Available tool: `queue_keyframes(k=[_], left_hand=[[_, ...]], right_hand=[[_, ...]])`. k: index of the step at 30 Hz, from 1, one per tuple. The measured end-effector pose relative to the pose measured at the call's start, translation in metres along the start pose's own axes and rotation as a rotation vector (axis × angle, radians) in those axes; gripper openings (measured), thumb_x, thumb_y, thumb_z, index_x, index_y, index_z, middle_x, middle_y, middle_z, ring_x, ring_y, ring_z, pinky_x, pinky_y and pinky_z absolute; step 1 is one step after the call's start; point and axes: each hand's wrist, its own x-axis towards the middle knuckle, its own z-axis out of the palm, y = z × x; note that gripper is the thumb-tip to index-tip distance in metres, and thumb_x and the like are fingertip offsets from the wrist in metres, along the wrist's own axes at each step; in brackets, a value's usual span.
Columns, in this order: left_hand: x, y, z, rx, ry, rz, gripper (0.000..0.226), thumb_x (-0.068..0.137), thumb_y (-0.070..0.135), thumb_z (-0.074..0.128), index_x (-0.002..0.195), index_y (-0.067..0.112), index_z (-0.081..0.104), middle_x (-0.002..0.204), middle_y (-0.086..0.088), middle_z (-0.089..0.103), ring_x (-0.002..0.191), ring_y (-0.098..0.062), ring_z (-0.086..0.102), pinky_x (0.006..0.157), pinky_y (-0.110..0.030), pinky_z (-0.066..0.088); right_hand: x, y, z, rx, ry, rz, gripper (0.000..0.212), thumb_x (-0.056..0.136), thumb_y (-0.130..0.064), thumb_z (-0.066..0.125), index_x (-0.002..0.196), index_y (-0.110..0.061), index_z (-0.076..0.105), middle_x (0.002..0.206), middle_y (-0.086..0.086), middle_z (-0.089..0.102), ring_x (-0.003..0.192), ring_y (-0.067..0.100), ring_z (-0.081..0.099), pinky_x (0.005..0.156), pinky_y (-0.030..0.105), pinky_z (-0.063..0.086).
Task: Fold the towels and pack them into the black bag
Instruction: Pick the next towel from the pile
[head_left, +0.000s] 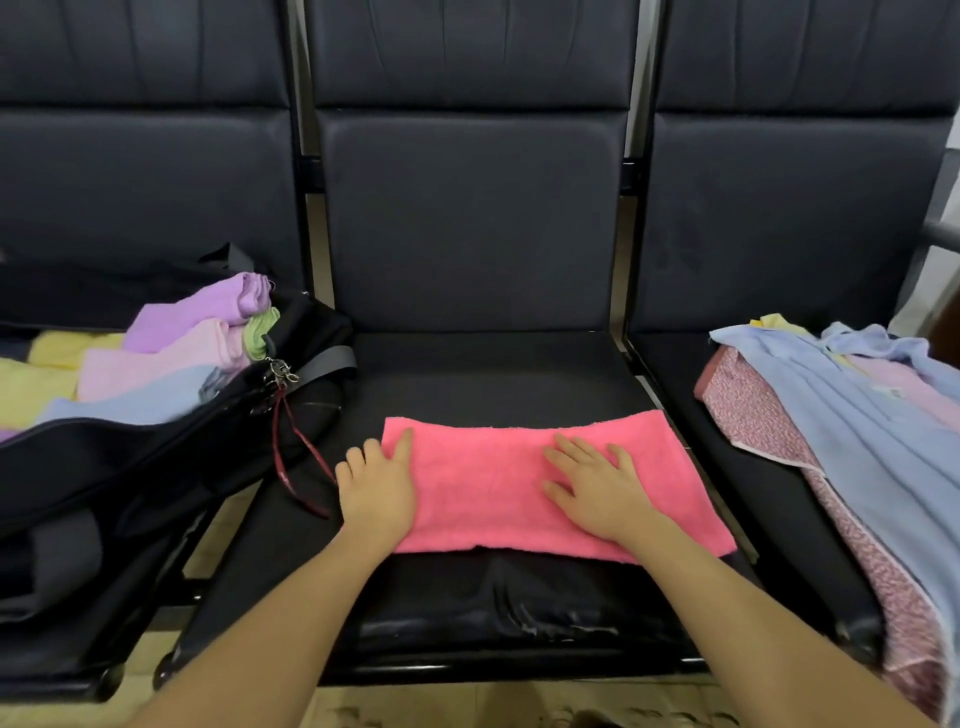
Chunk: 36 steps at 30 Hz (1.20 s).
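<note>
A bright pink towel (488, 483), folded into a long strip, lies flat on the middle seat (467, 374). My left hand (376, 488) rests flat at the towel's left end, fingers straight, partly on the seat. My right hand (597, 488) presses flat on the towel right of its middle, fingers spread. The black bag (119, 467) sits open on the left seat. Inside it lie folded towels in purple (202, 309), pale pink (161, 364), yellow (31, 384), green and light blue.
A pile of unfolded cloths (852, 415), light blue over a pink patterned one, covers the right seat. A red strap and metal clips (283, 379) hang from the bag's edge near my left hand. Dark seat backs rise behind.
</note>
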Motion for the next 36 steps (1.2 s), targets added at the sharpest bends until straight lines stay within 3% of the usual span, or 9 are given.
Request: queue_keyframes(k=[6,13,21,27,31,34,36], left_hand=[[0.011,-0.006,0.006,-0.183,0.076,0.042,0.055,0.095,0.012,0.040,0.147,0.028,0.028,0.110,-0.007,0.058,0.103,-0.028,0.053,0.090,-0.037,0.034],[0.013,-0.019,-0.036,-0.665,0.266,0.086,0.050,0.093,0.018,0.056,0.141,0.028,0.044,0.122,-0.008,0.059,0.106,-0.031,0.058,0.081,-0.039,0.045],[0.007,-0.015,-0.057,-0.654,0.399,0.101,0.042,0.093,0.024,0.058,0.135,0.024,0.051,0.115,-0.003,0.064,0.101,-0.025,0.060,0.072,-0.028,0.036],[0.010,0.020,-0.052,-0.541,0.317,0.239,0.041,0.092,0.028,0.058,0.132,0.021,0.053,0.118,-0.002,0.065,0.096,-0.032,0.061,0.080,-0.035,0.041],[0.006,0.060,-0.052,-0.560,0.289,0.313,0.039,0.092,0.025,0.057,0.130,0.018,0.052,0.111,-0.002,0.066,0.095,-0.030,0.062,0.082,-0.035,0.042],[0.004,0.085,-0.050,-0.615,0.294,0.326,0.032,0.091,0.021,0.054,0.123,0.019,0.055,0.099,0.000,0.067,0.089,-0.027,0.062,0.077,-0.036,0.045],[0.005,0.096,-0.049,-0.663,0.269,0.303,0.029,0.091,0.020,0.054,0.119,0.018,0.055,0.094,0.000,0.066,0.085,-0.025,0.061,0.075,-0.036,0.045]], right_hand=[[0.003,0.003,0.005,-0.029,-0.096,-0.026,0.057,0.100,-0.054,0.022,0.153,-0.035,0.010,0.161,-0.010,0.000,0.148,0.009,0.000,0.117,0.044,-0.001],[0.029,-0.031,0.018,-0.007,-0.148,-0.040,0.061,0.099,-0.056,0.015,0.152,-0.033,-0.004,0.161,-0.005,-0.013,0.147,0.013,-0.011,0.117,0.045,-0.009],[0.049,-0.092,0.022,0.195,-0.158,-0.133,0.061,0.099,-0.055,0.019,0.153,-0.032,0.005,0.161,-0.005,-0.007,0.148,0.014,-0.006,0.117,0.045,-0.006],[0.026,-0.043,0.008,-0.012,0.034,-0.098,0.056,0.100,-0.052,0.025,0.150,-0.026,0.026,0.160,-0.002,0.015,0.146,0.018,0.012,0.116,0.046,0.001],[0.006,-0.004,0.001,-0.092,0.027,-0.002,0.057,0.100,-0.051,0.023,0.150,-0.024,0.024,0.159,-0.003,0.017,0.147,0.017,0.011,0.116,0.048,-0.004],[-0.001,0.008,0.000,-0.029,-0.011,0.015,0.058,0.100,-0.050,0.024,0.152,-0.024,0.022,0.161,-0.006,0.009,0.148,0.015,0.006,0.116,0.049,-0.007],[-0.001,0.012,0.001,0.098,0.026,0.039,0.054,0.101,-0.046,0.029,0.149,-0.024,0.029,0.160,-0.007,0.015,0.148,0.013,0.008,0.116,0.048,-0.006]])
